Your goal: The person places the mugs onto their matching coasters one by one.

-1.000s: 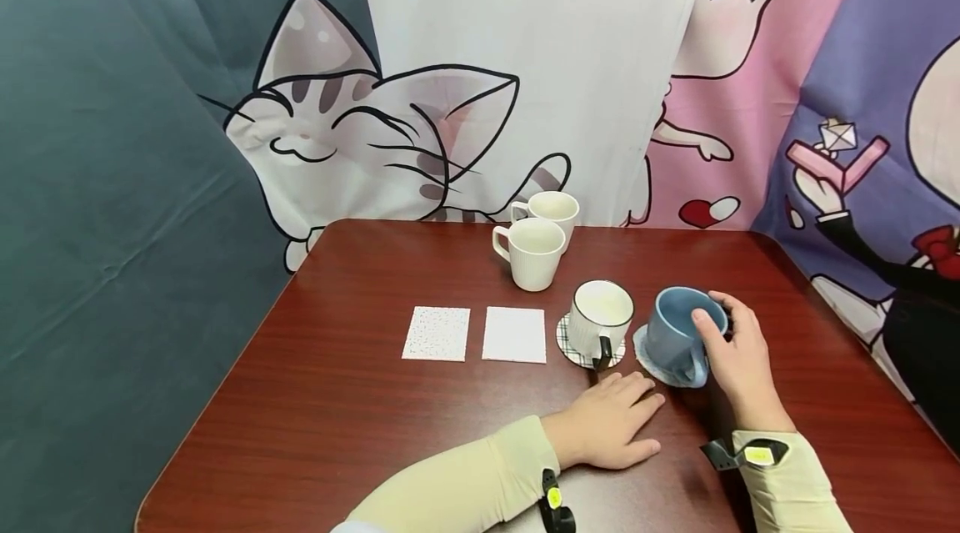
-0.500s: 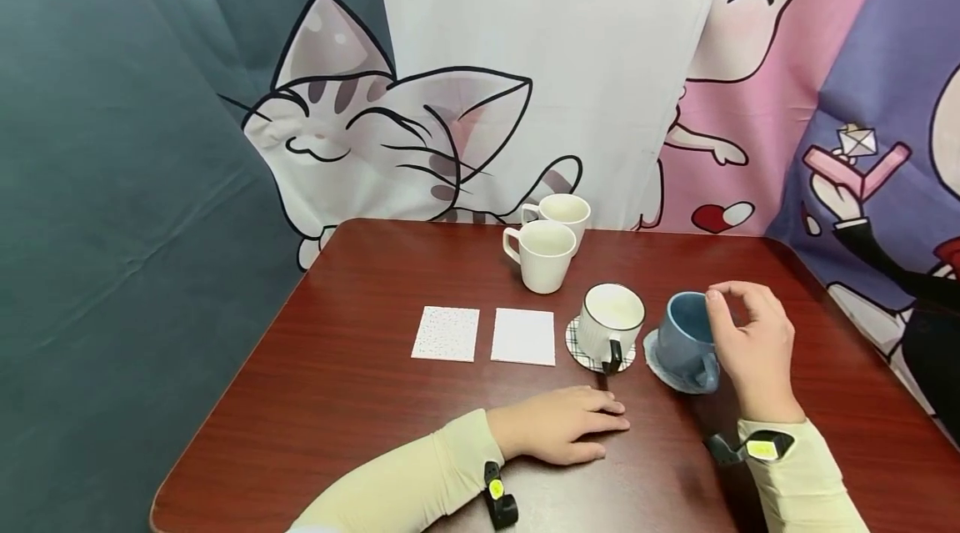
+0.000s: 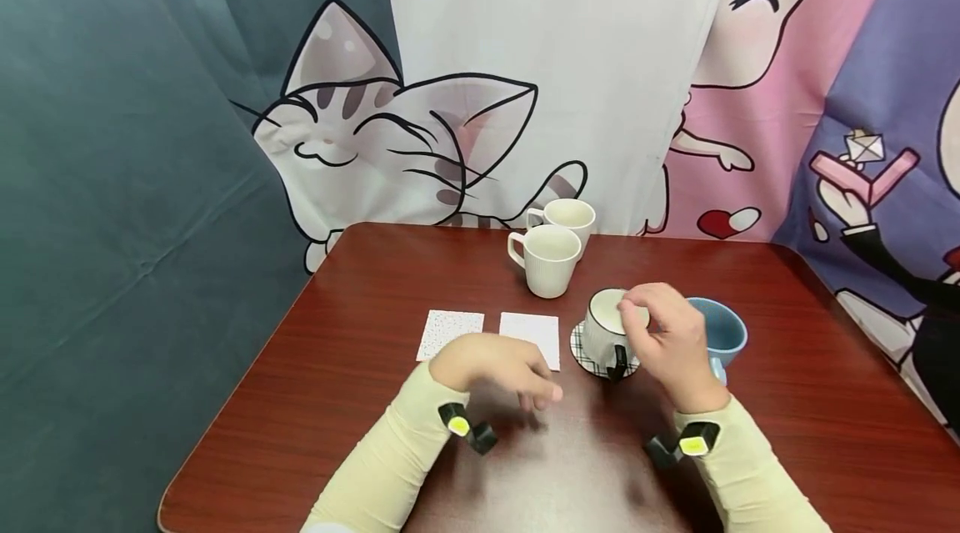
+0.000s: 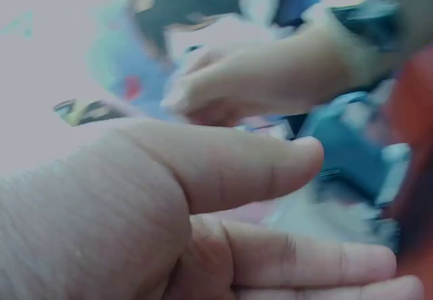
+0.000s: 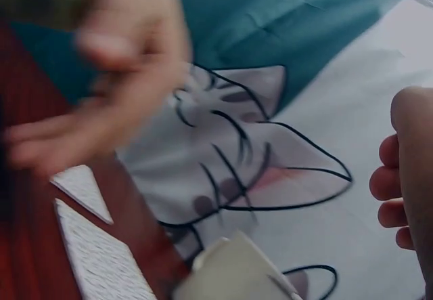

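My left hand [image 3: 491, 366] hovers over the table in front of two square coasters, its fingers relaxed and holding nothing. The speckled coaster [image 3: 446, 329] is partly covered by it, as is the plain white coaster [image 3: 542, 331]. My right hand [image 3: 671, 341] hangs in the air, fingers loosely bent and gripping nothing. It overlaps the black-rimmed white mug [image 3: 602, 339], which stands on a round checked coaster [image 3: 580, 352]. Behind that hand, the blue mug [image 3: 726, 333] is partly hidden, and its coaster cannot be seen. In the left wrist view the blue mug [image 4: 355, 154] looks blurred.
Two plain white mugs stand near the table's back edge, the front mug [image 3: 551, 266] overlapping the rear mug [image 3: 577, 220]. A printed curtain [image 3: 480, 41] hangs behind the brown table [image 3: 300, 399].
The right hand has let go of the blue mug's rim and moved left, in front of the black-rimmed mug. My left hand has lifted off the table and shifted left toward the square coasters.
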Motion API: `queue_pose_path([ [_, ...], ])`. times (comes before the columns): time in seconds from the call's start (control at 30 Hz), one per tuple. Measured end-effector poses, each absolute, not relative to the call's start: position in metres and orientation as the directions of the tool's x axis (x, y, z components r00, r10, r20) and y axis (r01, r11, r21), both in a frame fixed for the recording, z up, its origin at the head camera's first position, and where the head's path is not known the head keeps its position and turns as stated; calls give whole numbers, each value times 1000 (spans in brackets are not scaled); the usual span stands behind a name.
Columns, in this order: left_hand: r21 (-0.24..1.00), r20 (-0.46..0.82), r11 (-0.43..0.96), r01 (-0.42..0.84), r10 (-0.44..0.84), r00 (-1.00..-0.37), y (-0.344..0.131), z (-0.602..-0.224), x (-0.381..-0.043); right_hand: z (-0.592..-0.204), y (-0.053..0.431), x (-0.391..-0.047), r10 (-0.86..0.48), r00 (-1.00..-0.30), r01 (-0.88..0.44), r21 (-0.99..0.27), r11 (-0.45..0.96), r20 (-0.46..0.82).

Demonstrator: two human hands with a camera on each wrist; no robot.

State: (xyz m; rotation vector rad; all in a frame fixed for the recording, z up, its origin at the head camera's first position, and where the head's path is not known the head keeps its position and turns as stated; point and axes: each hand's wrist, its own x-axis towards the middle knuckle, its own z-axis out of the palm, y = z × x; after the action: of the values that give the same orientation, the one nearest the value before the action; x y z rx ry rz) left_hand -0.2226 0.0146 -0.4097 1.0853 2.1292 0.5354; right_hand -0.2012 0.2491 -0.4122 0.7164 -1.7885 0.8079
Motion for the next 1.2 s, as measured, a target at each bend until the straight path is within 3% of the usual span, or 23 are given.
queue_pose_path([
  [0.17, 669, -349, 624, 404, 744, -570, -8, -394, -248, -421, 229, -201, -224, -346, -789, -153, 595, 911],
  [0.37, 647, -214, 663, 378, 633, -744, -30, -384, -269, -434, 211, -199, -342, -368, -805, -111, 583, 865],
  [0.53, 650, 22, 648, 397, 506, -862, -33, -382, -283, -449, 197, -196, -388, -515, -735, -162, 658, 764],
  [0.7, 688, 218, 585, 429, 397, -892, -23, -387, -294, -472, 183, -192, -385, -686, -620, -219, 754, 617],
  [0.87, 807, 284, 458, 373, 254, -925, -7, -410, -315, -490, 173, -188, -382, -787, -546, -259, 797, 484],
  [0.97, 831, 277, 442, 337, 196, -941, 2, -431, -331, -501, 171, -189, -399, -791, -551, -258, 794, 464],
  [1.2, 802, 250, 514, 304, 173, -953, 19, -459, -356, -518, 170, -198, -427, -721, -600, -183, 779, 546],
])
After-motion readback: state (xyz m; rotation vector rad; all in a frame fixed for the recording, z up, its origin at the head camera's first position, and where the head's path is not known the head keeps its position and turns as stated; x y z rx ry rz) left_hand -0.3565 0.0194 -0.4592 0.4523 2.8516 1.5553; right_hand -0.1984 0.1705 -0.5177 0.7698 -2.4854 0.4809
